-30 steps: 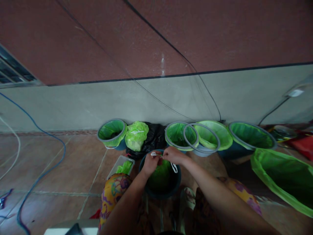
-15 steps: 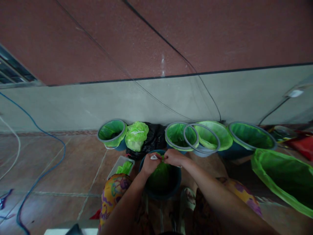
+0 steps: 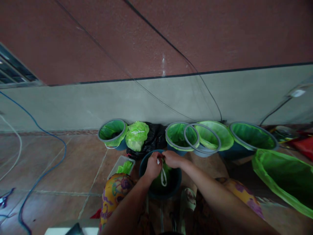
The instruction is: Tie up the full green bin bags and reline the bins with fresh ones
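Below, label by label:
Open room: bare tiled floor (image 3: 61, 169) stretches away to the left, crossed only by a blue cable (image 3: 49, 143) and a pale cord at the far-left edge; the right side is crowded.
Far edge: a grey wall base (image 3: 156, 98) closes the scene, with a row of buckets set along it.
Near bucket: a dark blue bucket (image 3: 177, 182) sits on the floor between the person's knees, holding a green liner bag (image 3: 157, 182).
Left hand: the left hand (image 3: 153, 166) is over the bucket's far rim, its grip pinched shut on a white tie (image 3: 163, 174) that hangs as a loop down over the liner.
Right hand: the right hand (image 3: 173, 159) touches the left at the same spot, its grip closed on the tie's upper end.
Far-left bucket: grey-rimmed bucket (image 3: 112, 132), green liner inside.
Bags: a tied green bag (image 3: 137, 135) leans on a black bag (image 3: 156, 137) just beside it.
Right row: three more green-lined buckets (image 3: 251, 140), rims overlapping.
Tray: a pale tray (image 3: 117, 164) left of the near bucket holds folded green liners (image 3: 124, 168).
Right edge: a large green sack (image 3: 286, 179) lies open on the floor.
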Demonstrator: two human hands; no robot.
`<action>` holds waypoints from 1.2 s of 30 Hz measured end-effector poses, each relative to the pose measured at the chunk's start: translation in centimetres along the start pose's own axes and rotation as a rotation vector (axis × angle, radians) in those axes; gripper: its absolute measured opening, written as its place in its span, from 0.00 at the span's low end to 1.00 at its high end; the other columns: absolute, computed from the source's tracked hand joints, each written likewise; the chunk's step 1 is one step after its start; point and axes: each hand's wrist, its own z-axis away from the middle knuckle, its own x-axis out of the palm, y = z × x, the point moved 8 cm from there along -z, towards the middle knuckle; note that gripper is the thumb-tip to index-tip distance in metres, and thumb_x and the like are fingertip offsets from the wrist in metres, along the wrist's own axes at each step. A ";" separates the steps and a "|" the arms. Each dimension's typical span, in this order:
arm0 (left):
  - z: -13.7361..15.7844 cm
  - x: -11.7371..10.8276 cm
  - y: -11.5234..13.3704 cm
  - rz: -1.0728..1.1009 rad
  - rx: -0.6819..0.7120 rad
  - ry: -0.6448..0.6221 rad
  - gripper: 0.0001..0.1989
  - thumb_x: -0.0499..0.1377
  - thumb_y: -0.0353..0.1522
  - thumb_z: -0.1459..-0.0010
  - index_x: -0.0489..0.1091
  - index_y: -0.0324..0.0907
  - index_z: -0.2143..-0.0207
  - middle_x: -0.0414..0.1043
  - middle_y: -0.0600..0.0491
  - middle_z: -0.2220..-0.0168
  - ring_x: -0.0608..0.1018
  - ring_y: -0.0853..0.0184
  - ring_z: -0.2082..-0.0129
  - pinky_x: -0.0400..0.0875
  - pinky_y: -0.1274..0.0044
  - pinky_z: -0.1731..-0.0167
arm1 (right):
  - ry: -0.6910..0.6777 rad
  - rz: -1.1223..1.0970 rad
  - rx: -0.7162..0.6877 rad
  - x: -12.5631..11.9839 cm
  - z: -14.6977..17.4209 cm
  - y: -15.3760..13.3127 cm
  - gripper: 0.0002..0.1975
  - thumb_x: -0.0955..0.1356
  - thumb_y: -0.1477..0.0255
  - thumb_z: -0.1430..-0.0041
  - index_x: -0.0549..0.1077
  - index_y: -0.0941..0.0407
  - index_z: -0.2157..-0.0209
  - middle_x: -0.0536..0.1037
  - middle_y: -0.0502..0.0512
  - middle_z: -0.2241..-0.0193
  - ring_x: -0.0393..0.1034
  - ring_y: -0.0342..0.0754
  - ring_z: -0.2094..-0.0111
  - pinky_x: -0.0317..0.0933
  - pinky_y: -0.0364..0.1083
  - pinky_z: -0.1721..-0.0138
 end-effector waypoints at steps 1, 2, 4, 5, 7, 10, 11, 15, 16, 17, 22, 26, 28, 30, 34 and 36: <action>0.1 0.1 0.0 -0.010 -0.006 -0.008 0.09 0.52 0.21 0.49 0.68 0.39 0.67 0.72 0.50 0.68 0.74 0.67 0.65 0.66 0.75 0.61 | -0.008 -0.004 -0.004 0.1 -0.1 0.0 0.14 0.60 0.78 0.42 0.77 0.62 0.62 0.80 0.64 0.61 0.73 0.50 0.61 0.56 0.42 0.67; 0.1 0.2 0.0 -0.017 -0.015 -0.018 0.09 0.52 0.21 0.49 0.68 0.39 0.67 0.73 0.50 0.68 0.74 0.67 0.66 0.66 0.75 0.62 | -0.014 -0.010 -0.007 0.1 -0.1 0.1 0.14 0.61 0.78 0.42 0.77 0.62 0.63 0.80 0.64 0.63 0.73 0.49 0.62 0.56 0.42 0.68; 0.2 0.3 -0.1 -0.029 -0.033 -0.033 0.08 0.53 0.22 0.48 0.68 0.39 0.68 0.73 0.50 0.69 0.74 0.67 0.67 0.66 0.76 0.63 | -0.029 -0.038 -0.003 0.2 -0.2 0.3 0.13 0.61 0.77 0.43 0.78 0.61 0.65 0.80 0.62 0.65 0.73 0.48 0.65 0.56 0.41 0.70; 0.2 0.3 -0.1 -0.031 -0.042 -0.039 0.07 0.53 0.22 0.48 0.68 0.39 0.67 0.73 0.50 0.69 0.74 0.67 0.67 0.66 0.76 0.63 | -0.041 -0.061 0.005 0.2 -0.2 0.4 0.13 0.62 0.77 0.44 0.78 0.61 0.66 0.80 0.61 0.67 0.73 0.47 0.67 0.56 0.41 0.71; 0.2 0.3 -0.4 -0.029 -0.073 -0.043 0.06 0.54 0.24 0.47 0.68 0.39 0.68 0.73 0.51 0.69 0.74 0.68 0.68 0.65 0.76 0.65 | -0.064 -0.116 0.031 0.4 -0.2 0.8 0.12 0.63 0.76 0.46 0.79 0.61 0.67 0.80 0.58 0.70 0.72 0.45 0.70 0.55 0.40 0.73; 0.1 0.3 -0.8 -0.015 -0.112 -0.056 0.03 0.55 0.27 0.46 0.68 0.40 0.69 0.72 0.53 0.71 0.73 0.69 0.70 0.64 0.77 0.68 | -0.054 -0.178 0.047 0.4 -0.2 1.2 0.11 0.64 0.77 0.48 0.79 0.60 0.67 0.80 0.55 0.72 0.72 0.43 0.73 0.55 0.39 0.73; 0.1 0.3 -0.8 -0.007 -0.111 -0.065 0.03 0.55 0.27 0.45 0.69 0.40 0.69 0.72 0.54 0.72 0.73 0.69 0.71 0.64 0.77 0.68 | -0.040 -0.178 0.050 0.3 -0.2 1.2 0.11 0.65 0.77 0.48 0.79 0.60 0.67 0.79 0.54 0.73 0.72 0.43 0.73 0.55 0.39 0.73; -0.1 0.5 -0.7 0.013 -0.088 -0.095 0.03 0.55 0.27 0.46 0.69 0.41 0.69 0.71 0.55 0.72 0.72 0.70 0.70 0.64 0.78 0.67 | 0.000 -0.097 0.068 -0.3 0.0 1.2 0.11 0.65 0.76 0.49 0.79 0.58 0.68 0.80 0.56 0.71 0.73 0.46 0.68 0.56 0.40 0.71; -0.1 0.5 -0.6 0.008 -0.087 -0.097 0.04 0.55 0.27 0.47 0.69 0.41 0.69 0.71 0.55 0.72 0.72 0.70 0.70 0.63 0.78 0.67 | 0.017 -0.065 0.082 -0.5 0.1 1.1 0.10 0.65 0.76 0.49 0.79 0.58 0.67 0.80 0.57 0.69 0.74 0.47 0.66 0.57 0.40 0.70; -0.1 0.5 -0.6 -0.001 -0.088 -0.098 0.04 0.55 0.26 0.47 0.69 0.41 0.69 0.71 0.54 0.72 0.71 0.70 0.70 0.63 0.78 0.67 | 0.039 -0.026 0.104 -0.7 0.3 1.0 0.11 0.65 0.75 0.48 0.79 0.57 0.66 0.81 0.58 0.66 0.74 0.49 0.63 0.58 0.41 0.69; -0.1 0.9 -0.3 0.027 -0.085 -0.134 0.05 0.55 0.24 0.49 0.68 0.40 0.70 0.71 0.54 0.73 0.70 0.69 0.72 0.61 0.78 0.70 | 0.161 0.180 0.119 -1.6 1.0 -0.1 0.12 0.63 0.75 0.44 0.77 0.61 0.63 0.78 0.66 0.60 0.72 0.56 0.56 0.60 0.47 0.59; -0.1 0.7 -0.6 0.048 -0.109 -0.103 0.05 0.55 0.24 0.50 0.68 0.40 0.71 0.70 0.55 0.74 0.70 0.70 0.72 0.61 0.78 0.69 | 0.108 0.093 0.037 -1.0 0.6 -0.1 0.13 0.64 0.75 0.45 0.75 0.58 0.58 0.78 0.62 0.58 0.72 0.52 0.55 0.60 0.45 0.58; -0.1 0.7 -0.7 0.032 -0.115 -0.098 0.05 0.55 0.23 0.50 0.68 0.40 0.70 0.70 0.55 0.73 0.70 0.70 0.72 0.62 0.78 0.69 | 0.047 0.048 0.012 -0.5 0.2 0.2 0.13 0.64 0.75 0.45 0.75 0.58 0.58 0.79 0.61 0.59 0.73 0.51 0.56 0.59 0.43 0.60; 0.0 0.6 -0.9 0.020 -0.122 -0.092 0.05 0.55 0.24 0.49 0.69 0.40 0.70 0.71 0.54 0.72 0.71 0.70 0.71 0.62 0.78 0.68 | 0.014 0.043 0.009 -0.2 -0.1 0.4 0.13 0.64 0.76 0.45 0.77 0.59 0.60 0.80 0.62 0.60 0.73 0.51 0.57 0.59 0.43 0.61; 0.1 0.7 -0.9 0.007 -0.140 -0.100 0.04 0.56 0.25 0.49 0.68 0.40 0.70 0.71 0.54 0.73 0.71 0.69 0.71 0.62 0.78 0.68 | 0.032 0.097 0.061 -0.6 0.2 0.5 0.13 0.64 0.78 0.46 0.79 0.59 0.63 0.80 0.64 0.61 0.73 0.53 0.57 0.60 0.44 0.61; 0.1 0.8 -0.9 0.009 -0.146 -0.114 0.03 0.57 0.25 0.49 0.68 0.40 0.72 0.70 0.55 0.74 0.71 0.70 0.72 0.61 0.78 0.70 | 0.072 0.157 0.089 -1.0 0.6 0.5 0.13 0.64 0.79 0.46 0.79 0.60 0.63 0.80 0.65 0.61 0.74 0.54 0.57 0.61 0.45 0.60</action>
